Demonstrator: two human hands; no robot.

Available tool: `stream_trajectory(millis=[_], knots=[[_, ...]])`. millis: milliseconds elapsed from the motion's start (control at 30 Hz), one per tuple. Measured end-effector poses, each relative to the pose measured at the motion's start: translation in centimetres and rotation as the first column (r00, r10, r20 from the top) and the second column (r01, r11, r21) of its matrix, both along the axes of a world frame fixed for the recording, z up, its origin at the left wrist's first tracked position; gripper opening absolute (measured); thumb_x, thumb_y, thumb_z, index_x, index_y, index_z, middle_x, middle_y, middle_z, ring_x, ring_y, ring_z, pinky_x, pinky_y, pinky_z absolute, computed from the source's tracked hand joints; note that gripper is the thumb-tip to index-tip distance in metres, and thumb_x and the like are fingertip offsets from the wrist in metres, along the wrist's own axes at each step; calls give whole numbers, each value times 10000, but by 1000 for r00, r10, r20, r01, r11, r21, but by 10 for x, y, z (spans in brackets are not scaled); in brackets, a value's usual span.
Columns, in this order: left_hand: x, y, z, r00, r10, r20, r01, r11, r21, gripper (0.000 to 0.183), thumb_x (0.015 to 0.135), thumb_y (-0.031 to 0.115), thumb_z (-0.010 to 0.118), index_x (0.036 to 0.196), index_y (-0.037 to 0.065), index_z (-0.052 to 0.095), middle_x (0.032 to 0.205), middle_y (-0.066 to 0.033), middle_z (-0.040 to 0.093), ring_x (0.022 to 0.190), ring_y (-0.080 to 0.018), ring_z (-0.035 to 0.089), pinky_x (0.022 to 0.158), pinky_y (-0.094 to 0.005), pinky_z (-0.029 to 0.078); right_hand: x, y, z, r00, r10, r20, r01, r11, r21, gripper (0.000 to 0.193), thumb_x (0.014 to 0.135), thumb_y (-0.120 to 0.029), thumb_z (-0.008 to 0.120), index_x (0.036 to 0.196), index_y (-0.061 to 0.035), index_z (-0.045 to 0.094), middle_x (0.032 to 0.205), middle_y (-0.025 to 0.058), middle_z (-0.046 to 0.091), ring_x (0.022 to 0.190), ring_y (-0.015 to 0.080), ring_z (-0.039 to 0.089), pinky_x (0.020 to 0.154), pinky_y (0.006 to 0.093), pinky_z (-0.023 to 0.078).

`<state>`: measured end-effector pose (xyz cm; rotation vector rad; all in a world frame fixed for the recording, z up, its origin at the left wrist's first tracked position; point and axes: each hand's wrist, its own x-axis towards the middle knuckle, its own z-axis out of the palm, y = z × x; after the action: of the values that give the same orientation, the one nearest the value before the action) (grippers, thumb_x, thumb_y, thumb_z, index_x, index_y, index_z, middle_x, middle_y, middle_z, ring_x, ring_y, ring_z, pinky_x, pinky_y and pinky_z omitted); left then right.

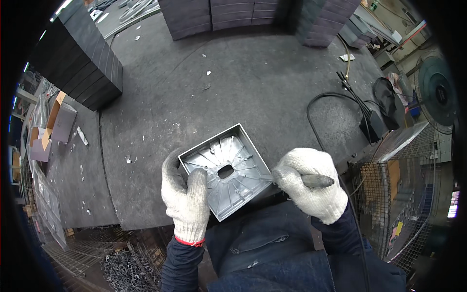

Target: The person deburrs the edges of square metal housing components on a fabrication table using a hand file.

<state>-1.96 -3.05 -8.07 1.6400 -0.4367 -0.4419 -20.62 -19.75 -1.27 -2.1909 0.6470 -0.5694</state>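
A square, shallow metal housing (238, 192) is tilted in front of me, its hollow side facing up. Ribs fan out inside it around an oblong hole in the middle. My left hand (187, 192), in a white knitted glove with grey-soiled fingers, grips its left side, the thumb over the rim. Beside the right edge of the housing, my gloved right hand (311, 182) is closed, its fingertips at or very near the rim. A grey rounded end (318, 181) shows out of this fist; what it belongs to is hidden.
Dark block stacks (92, 68) stand at the left, with more at the back. An open carton (53, 126) lies far left. Black cables (335, 95) loop over the dark table (160, 97) at right, near a fan (435, 92) and wire cage (404, 185). Below left sits a metal-parts heap (131, 272).
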Motion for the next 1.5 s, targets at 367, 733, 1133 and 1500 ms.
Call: stream_trajectory(millis=[367,733,1133,1500], knots=[[6,0,-2,998,3,70,-9,996,86,578,970,67,744,1516,-57,603,1367,-247,712,1132,-259,726,1004,-385,593,-10,-2,-8,997,49,-67,-48,999,14,328,1008,-321,793,798,-73,750,696,98,683,654,299,699,632,423,551],[-61,3,43,355,-623,697,59,759,648,530,715,298,933,1186,128,759,1132,-90,700,1116,-316,695,1097,-617,474,-30,11,-14,926,-148,348,-141,719,681,449,940,-172,902,1309,38,755,1061,143,821,901,219,784,817,361,641],[9,25,71,984,84,-156,-129,942,-309,307,1062,185,634,1257,-49,677,1073,-81,709,983,-170,696,848,-349,601,-50,15,-36,703,-225,675,-629,246,737,524,1129,-161,616,1562,114,510,1425,292,658,1258,378,735,926,448,726],[-22,67,0,967,224,121,-236,967,96,814,744,100,1039,1419,-38,606,1290,-180,759,1060,-258,786,937,-416,661,-28,42,-9,974,224,33,-219,970,-105,530,914,54,755,1438,18,684,916,97,801,662,246,738,617,345,626]])
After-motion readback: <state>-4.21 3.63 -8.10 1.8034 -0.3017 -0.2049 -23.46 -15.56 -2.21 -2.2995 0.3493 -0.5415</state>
